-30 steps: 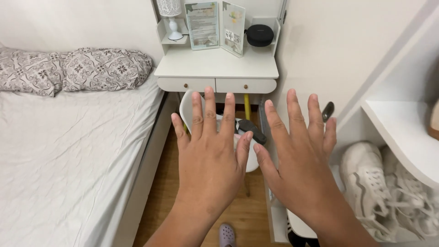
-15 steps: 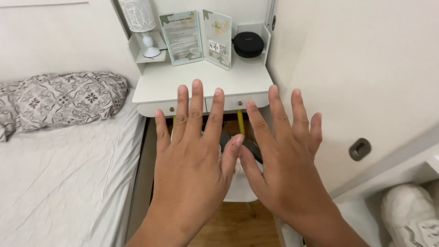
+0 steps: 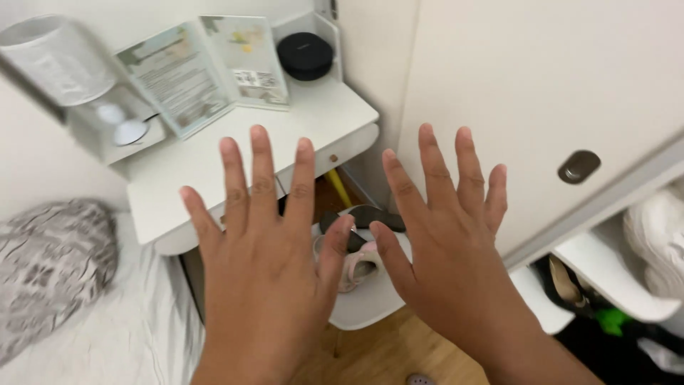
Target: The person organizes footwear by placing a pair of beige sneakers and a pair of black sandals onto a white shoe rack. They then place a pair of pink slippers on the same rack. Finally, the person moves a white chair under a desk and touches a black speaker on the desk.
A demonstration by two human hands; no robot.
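Soft, even indoor light, no glare; faint shadows under the desk; slight motion blur; frame tilted.

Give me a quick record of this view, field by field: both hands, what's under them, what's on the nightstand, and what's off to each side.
Left hand: left hand open, fingers spread, back to the camera, holding nothing
Right hand: right hand open, fingers spread, holding nothing
Below hands: white stool with small items, partly hidden
Nightstand: white nightstand bearing a folded leaflet, a black round object, a white lamp
Left side: bed with patterned pillow
Right side: white cabinet door, white shoes on a shelf
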